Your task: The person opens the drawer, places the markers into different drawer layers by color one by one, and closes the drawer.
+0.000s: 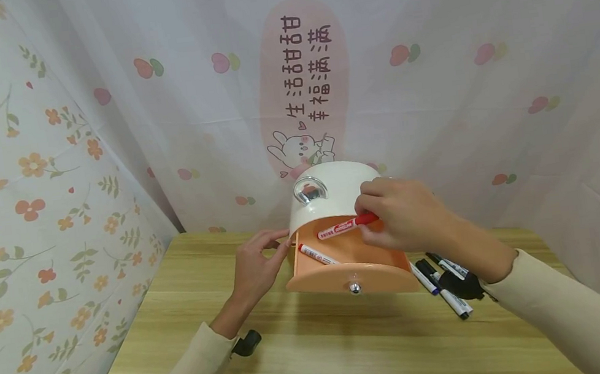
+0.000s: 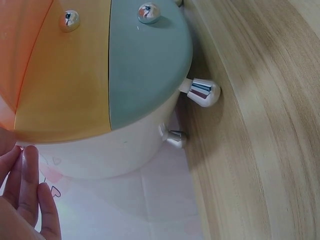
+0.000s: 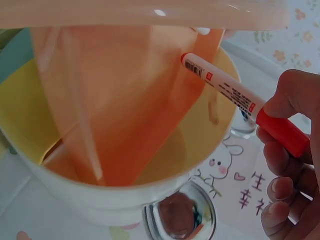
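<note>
A white rounded drawer organizer [image 1: 337,192] stands on the table with its orange drawer [image 1: 380,280] pulled out. My right hand [image 1: 405,212] pinches a whiteboard marker [image 1: 340,227] by its red cap above the drawer; the right wrist view shows the marker [image 3: 220,85] slanting over the drawer's inside. A second marker [image 1: 317,254] with a red end lies in the drawer. My left hand [image 1: 255,263] holds the organizer's left edge between thumb and fingers. Yellow [image 2: 65,85] and blue-green [image 2: 147,65] drawer fronts appear pushed in, in the left wrist view.
Several markers [image 1: 452,299] with black or blue ends lie on the wooden table [image 1: 319,357] to the organizer's right, partly behind my right wrist. A printed curtain [image 1: 204,130] hangs behind, and a floral cloth [image 1: 30,211] covers the left side. Chrome feet [image 2: 202,92] stick out of the organizer.
</note>
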The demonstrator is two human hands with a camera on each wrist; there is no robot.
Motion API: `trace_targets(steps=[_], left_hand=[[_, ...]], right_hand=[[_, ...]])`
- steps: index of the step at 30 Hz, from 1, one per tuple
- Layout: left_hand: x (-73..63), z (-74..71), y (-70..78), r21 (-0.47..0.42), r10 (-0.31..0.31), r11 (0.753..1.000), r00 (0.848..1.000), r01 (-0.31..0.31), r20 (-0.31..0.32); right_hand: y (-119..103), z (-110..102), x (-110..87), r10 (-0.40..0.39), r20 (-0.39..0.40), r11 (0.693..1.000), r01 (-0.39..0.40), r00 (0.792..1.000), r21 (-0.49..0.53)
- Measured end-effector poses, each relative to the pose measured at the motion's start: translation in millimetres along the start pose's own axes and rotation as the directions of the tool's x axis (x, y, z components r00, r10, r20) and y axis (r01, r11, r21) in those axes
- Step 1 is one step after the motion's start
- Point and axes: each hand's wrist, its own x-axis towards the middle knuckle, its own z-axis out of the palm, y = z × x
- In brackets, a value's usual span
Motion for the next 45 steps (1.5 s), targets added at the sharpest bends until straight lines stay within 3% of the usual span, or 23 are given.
trace_targets(steps=[17,29,45], left_hand=[[1.5,0.9,-0.2,-0.017,-0.029,0.999,0.999,0.03,0.016],[1.3,0.6,-1.1,-0.027,-0.022,0.999,1.0,0.023,0.019],[-0.1,1.2,-3.3,-0.029,-0.025,0.999,1.0,0.025,0.013]], right_hand=[[-10,7,20.3,0.012,0.114,0.999,-0.007,0.993,-0.045],[-13,8,17.8,0.003,0.305,0.997,0.02,0.952,-0.074],[-14,11,14.8,-0.017,0.408,1.0,0.025,0.913,-0.013]])
